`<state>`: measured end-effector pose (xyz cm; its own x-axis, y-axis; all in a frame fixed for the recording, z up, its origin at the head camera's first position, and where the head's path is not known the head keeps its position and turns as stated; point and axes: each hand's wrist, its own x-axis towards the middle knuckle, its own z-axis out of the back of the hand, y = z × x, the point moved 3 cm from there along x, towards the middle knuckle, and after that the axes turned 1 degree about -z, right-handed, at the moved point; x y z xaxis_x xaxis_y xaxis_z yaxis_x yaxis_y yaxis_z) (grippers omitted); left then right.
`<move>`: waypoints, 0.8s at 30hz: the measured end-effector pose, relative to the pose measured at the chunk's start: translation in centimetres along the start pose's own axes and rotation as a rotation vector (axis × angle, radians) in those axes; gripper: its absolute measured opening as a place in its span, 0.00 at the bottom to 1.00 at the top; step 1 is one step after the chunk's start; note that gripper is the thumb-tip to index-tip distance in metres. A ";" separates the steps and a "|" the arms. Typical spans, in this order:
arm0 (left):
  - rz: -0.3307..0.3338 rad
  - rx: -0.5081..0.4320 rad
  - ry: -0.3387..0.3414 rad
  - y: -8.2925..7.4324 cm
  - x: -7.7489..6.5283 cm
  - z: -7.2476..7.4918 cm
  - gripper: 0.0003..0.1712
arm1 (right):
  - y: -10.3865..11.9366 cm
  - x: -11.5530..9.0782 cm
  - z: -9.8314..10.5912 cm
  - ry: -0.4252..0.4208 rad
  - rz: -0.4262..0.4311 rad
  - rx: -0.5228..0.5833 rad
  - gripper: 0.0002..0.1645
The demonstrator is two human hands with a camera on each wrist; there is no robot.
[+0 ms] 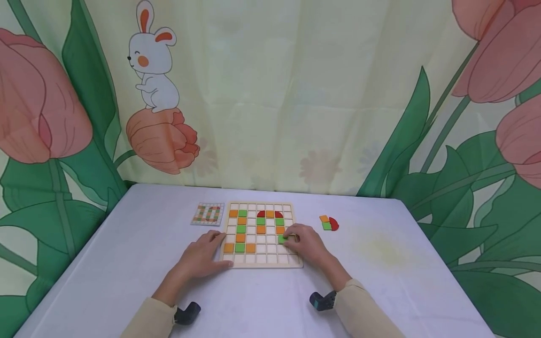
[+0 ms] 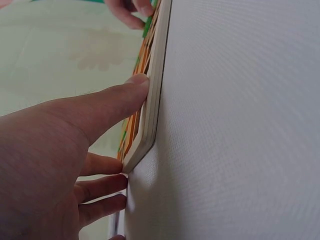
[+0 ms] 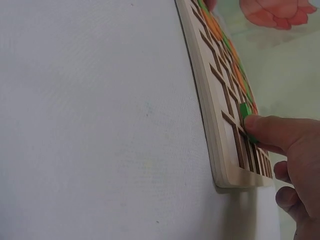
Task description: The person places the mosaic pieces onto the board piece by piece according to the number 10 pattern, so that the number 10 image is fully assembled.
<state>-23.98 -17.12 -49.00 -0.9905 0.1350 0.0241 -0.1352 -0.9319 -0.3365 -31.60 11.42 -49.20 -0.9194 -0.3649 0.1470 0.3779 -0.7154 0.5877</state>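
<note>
A wooden grid board (image 1: pixel 262 265) lies on the table with orange, green and red pieces in some of its squares. My right hand (image 1: pixel 307 241) pinches a green square tile (image 3: pixel 244 110) between thumb and finger, over the right part of the grid. In the right wrist view the tile stands tilted at the cells, and the fingertips cover part of it. At the board's near left corner rests my left hand (image 1: pixel 202 257). Its thumb (image 2: pixel 120 97) lies on the front rim, while its extended fingers touch the left side.
Right of the board lie an orange tile (image 1: pixel 323 218), a green tile (image 1: pixel 327 226) and a red rounded piece (image 1: pixel 334 224). A small pattern card (image 1: pixel 207 214) lies left of the board. Behind the white-covered table (image 1: pixel 270 305) hangs a printed curtain (image 1: pixel 253 94).
</note>
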 end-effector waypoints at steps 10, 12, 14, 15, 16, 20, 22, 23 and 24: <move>-0.002 0.004 0.010 0.0 -0.1 0.0 0.51 | 0.3 0.3 -0.5 -0.013 0.017 -0.014 0.05; -0.002 0.004 0.010 0.0 -0.1 0.0 0.51 | 0.3 0.3 -0.5 -0.014 0.007 -0.007 0.05; -0.002 0.004 0.010 0.0 -0.1 0.1 0.51 | 0.3 0.4 -0.5 -0.014 0.000 -0.001 0.05; 0.000 0.001 0.009 0.0 -0.1 0.1 0.51 | 0.3 0.4 -0.5 -0.013 -0.001 0.002 0.05; 0.000 -0.002 0.008 -0.1 -0.2 0.1 0.51 | 0.3 0.4 -0.5 -0.013 -0.003 0.006 0.05; -0.007 -0.008 0.005 -0.1 -0.2 0.1 0.51 | -0.1 0.5 -0.2 -0.018 -0.035 0.013 0.05; -0.012 -0.009 0.004 -0.1 -0.1 0.1 0.51 | -0.4 0.5 0.1 -0.028 -0.057 0.014 0.05; -0.013 -0.007 0.003 -0.1 -0.1 0.1 0.51 | -0.6 0.5 0.3 -0.037 -0.068 0.014 0.06; -0.015 -0.006 0.001 -0.1 -0.1 0.2 0.51 | -0.8 0.5 0.5 -0.048 -0.073 0.014 0.06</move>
<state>-23.88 -17.12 -48.83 -0.9884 0.1492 0.0280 -0.1497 -0.9279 -0.3415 -32.38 12.07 -49.20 -0.9487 -0.2831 0.1410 0.3086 -0.7306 0.6091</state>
